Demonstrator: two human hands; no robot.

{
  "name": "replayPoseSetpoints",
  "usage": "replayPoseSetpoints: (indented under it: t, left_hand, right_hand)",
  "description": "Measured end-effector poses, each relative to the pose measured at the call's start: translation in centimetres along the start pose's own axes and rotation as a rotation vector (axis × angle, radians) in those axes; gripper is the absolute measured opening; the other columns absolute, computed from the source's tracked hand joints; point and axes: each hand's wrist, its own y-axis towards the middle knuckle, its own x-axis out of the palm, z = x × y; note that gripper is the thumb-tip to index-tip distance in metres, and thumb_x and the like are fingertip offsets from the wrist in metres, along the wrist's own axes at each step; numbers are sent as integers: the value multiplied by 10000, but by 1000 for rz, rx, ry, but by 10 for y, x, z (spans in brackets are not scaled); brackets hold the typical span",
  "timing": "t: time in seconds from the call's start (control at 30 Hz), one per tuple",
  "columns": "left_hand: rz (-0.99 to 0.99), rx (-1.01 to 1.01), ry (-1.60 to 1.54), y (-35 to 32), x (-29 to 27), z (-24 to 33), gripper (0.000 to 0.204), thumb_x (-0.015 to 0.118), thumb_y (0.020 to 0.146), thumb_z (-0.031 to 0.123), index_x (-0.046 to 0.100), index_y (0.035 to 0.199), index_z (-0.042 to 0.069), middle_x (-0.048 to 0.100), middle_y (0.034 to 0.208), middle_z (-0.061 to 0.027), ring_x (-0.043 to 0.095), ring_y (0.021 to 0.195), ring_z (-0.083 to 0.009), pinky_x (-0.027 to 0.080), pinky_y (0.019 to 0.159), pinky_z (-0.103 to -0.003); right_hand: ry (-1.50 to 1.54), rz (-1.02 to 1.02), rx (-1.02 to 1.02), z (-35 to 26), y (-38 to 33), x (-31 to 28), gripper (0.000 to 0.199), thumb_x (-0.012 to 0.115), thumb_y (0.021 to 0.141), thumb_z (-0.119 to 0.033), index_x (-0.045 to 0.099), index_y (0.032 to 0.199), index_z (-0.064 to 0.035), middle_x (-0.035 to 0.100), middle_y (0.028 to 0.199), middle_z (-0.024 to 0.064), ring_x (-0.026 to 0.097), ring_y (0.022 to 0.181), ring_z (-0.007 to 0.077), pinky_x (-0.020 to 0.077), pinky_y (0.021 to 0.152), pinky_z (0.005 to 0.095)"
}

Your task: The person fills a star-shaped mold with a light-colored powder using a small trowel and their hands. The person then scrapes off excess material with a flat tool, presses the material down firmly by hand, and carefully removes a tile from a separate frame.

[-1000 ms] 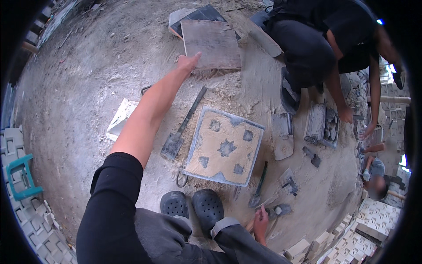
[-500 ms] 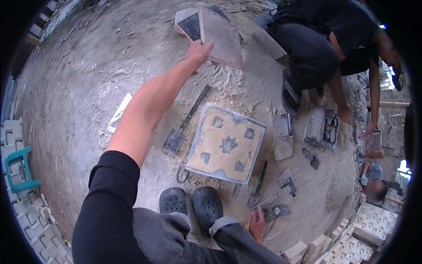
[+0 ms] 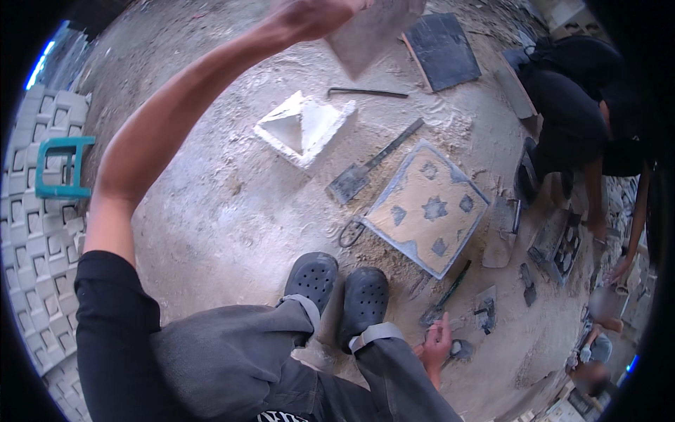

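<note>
At the top edge, my left hand (image 3: pixel 320 15) is closed on the edge of a flat grey-brown board (image 3: pixel 369 39), held above the ground and partly out of view. My right hand (image 3: pixel 437 343) is low by my right knee, its fingers apart and the index finger stretched out. It is nearest to a trowel-like tool with a dark green handle (image 3: pixel 455 285) and a small dark tool with a rounded end (image 3: pixel 461 349). In front of my feet lies a square tile mould (image 3: pixel 402 247) with a sandy surface, a dark star and corner patterns. A long-handled flat scraper (image 3: pixel 349 183) lies beside it.
A white V-shaped block (image 3: pixel 309 151), a dark bar (image 3: pixel 367 92) and a dark square plate (image 3: pixel 444 53) lie on the dusty ground. At right a co-worker (image 3: pixel 573 91) crouches by a box of tools (image 3: pixel 559 246). A teal stool (image 3: pixel 63 167) stands left near stacked blocks.
My left hand has lifted the board leftward and away from the dark plate, which now shows fully. The view has turned, revealing the white block and bar. My right hand remains by the small tools.
</note>
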Motion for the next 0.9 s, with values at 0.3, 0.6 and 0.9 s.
replayPoseSetpoints:
  t: [0.3,0.6,0.9]
  left_hand:
    - [251,494,595,-127,-18,-92,388,675,882,226,653,1226,48,682,1130,-236,713,691,-265,590,500,-336]
    - [-87,259,582,-254,94,-118,517,458,851,-65,512,1363,-20,507,1423,-207,497,1311,-376,413,1106,-491]
    - [70,63,228,-267,90,-112,619,669,874,340,494,1326,-44,480,1406,-225,431,1323,-339,318,1114,-496]
  right_hand:
    - [90,228,-94,-30,23,-16,483,553,960,-135,486,1427,-32,638,1079,114,609,918,222,487,788,335]
    - [188,176,-94,-36,15,48,498,560,950,-136,478,1429,-30,621,1075,83,608,895,183,486,761,318]
    - [196,126,-103,-5,2,60,483,551,953,-133,488,1420,-25,627,1030,84,618,841,170,496,719,308]
